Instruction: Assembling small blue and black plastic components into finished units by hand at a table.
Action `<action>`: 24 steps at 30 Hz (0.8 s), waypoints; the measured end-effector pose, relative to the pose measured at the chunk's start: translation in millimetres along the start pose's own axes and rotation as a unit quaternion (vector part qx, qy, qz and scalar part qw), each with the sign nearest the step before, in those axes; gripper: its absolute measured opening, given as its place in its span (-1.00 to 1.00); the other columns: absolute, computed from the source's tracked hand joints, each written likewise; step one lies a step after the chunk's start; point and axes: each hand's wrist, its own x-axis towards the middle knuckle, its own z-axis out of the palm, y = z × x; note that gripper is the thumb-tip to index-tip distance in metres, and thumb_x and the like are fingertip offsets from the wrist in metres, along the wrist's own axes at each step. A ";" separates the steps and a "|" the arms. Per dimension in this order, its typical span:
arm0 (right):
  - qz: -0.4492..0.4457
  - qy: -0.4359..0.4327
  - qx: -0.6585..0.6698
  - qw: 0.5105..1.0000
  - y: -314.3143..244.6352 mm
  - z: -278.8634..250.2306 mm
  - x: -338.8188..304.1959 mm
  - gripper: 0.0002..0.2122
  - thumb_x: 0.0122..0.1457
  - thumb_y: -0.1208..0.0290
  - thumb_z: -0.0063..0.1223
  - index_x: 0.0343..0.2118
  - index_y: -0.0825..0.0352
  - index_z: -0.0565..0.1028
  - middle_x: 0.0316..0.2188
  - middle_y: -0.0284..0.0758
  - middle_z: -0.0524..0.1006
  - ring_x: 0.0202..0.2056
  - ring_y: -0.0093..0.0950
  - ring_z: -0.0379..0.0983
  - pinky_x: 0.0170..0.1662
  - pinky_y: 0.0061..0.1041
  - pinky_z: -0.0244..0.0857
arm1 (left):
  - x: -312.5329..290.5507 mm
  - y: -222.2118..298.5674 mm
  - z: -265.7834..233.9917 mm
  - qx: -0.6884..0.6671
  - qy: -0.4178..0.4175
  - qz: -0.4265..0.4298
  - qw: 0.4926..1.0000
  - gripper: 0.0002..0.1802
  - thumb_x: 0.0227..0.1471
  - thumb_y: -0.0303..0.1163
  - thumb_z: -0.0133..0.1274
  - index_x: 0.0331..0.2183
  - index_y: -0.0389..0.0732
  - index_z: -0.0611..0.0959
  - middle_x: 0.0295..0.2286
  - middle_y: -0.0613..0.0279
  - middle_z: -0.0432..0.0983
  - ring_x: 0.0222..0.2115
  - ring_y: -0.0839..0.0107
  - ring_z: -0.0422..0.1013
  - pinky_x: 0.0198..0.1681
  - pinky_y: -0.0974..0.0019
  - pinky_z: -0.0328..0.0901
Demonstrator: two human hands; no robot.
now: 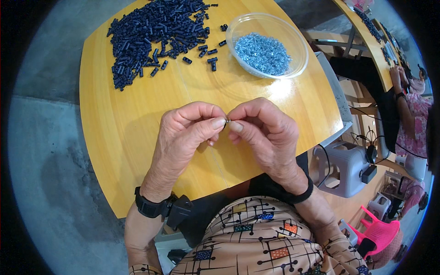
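Note:
Over the near middle of the table, my left hand [183,130] and my right hand [270,133] meet fingertip to fingertip. Each pinches with thumb and forefinger at a tiny shiny piece [227,120], mostly covered by the fingers and too small to identify. Beyond my right hand stands a clear round plastic bowl [300,57] with a heap of small silvery metal pieces [262,53] in it. A large pile of short dark cylindrical plastic parts [156,32] spreads over the far left of the table, with several loose ones [212,61] between pile and bowl.
The yellow wooden table [123,156] has curved edges. To its right are a grey plastic stool [343,167] with cables, a pink chair [379,233] and another table [373,41]. A person in a pink patterned top [415,117] sits at that table.

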 end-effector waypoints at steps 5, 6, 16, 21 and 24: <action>-0.158 0.021 -0.181 0.970 -1.5 2.9 3.2 -0.90 0.02 0.66 0.13 -0.39 0.39 0.47 -0.52 -0.30 0.45 -0.57 -0.55 0.41 -0.46 -0.65 0.31 | -1.3 3.5 -2.3 -0.020 -0.016 -0.024 0.999 -0.85 0.03 -0.45 0.10 -0.34 -0.32 0.62 -0.52 0.35 0.49 -0.55 0.64 0.34 -0.45 0.57 0.25; -0.157 0.021 -0.182 0.970 -0.2 2.9 2.8 -0.90 0.02 0.66 0.13 -0.39 0.39 0.47 -0.52 -0.30 0.45 -0.57 -0.55 0.41 -0.46 -0.65 0.31 | -1.1 3.6 -2.5 -0.026 -0.021 -0.030 0.999 -0.85 0.04 -0.45 0.10 -0.32 -0.32 0.62 -0.51 0.33 0.50 -0.54 0.63 0.35 -0.45 0.57 0.26; 0.017 0.039 0.037 0.998 -5.6 7.3 -0.5 -0.96 0.15 0.61 0.04 -0.35 0.42 0.43 -0.51 -0.45 0.43 -0.55 -0.72 0.35 -0.48 -0.74 0.27 | 1.7 -4.2 -7.1 -0.137 -0.021 -0.009 0.990 -0.77 0.05 -0.42 0.12 -0.24 -0.33 0.61 -0.47 0.27 0.53 -0.48 0.58 0.43 -0.42 0.54 0.36; 0.013 0.031 0.043 0.999 -5.9 9.3 -0.7 -0.95 0.15 0.60 0.04 -0.35 0.43 0.43 -0.51 -0.44 0.43 -0.54 -0.72 0.36 -0.48 -0.74 0.27 | 0.5 -4.6 -4.8 -0.116 -0.021 0.020 0.993 -0.75 0.01 -0.49 0.15 -0.21 -0.34 0.61 -0.44 0.21 0.55 -0.46 0.54 0.46 -0.37 0.52 0.40; 0.006 0.031 0.033 0.999 -4.4 8.2 -1.1 -0.95 0.15 0.60 0.04 -0.35 0.43 0.43 -0.50 -0.43 0.44 -0.54 -0.72 0.37 -0.47 -0.74 0.28 | -0.4 -4.3 -2.6 -0.056 -0.012 0.040 0.998 -0.74 -0.02 -0.53 0.16 -0.21 -0.35 0.61 -0.44 0.21 0.56 -0.46 0.55 0.47 -0.35 0.52 0.40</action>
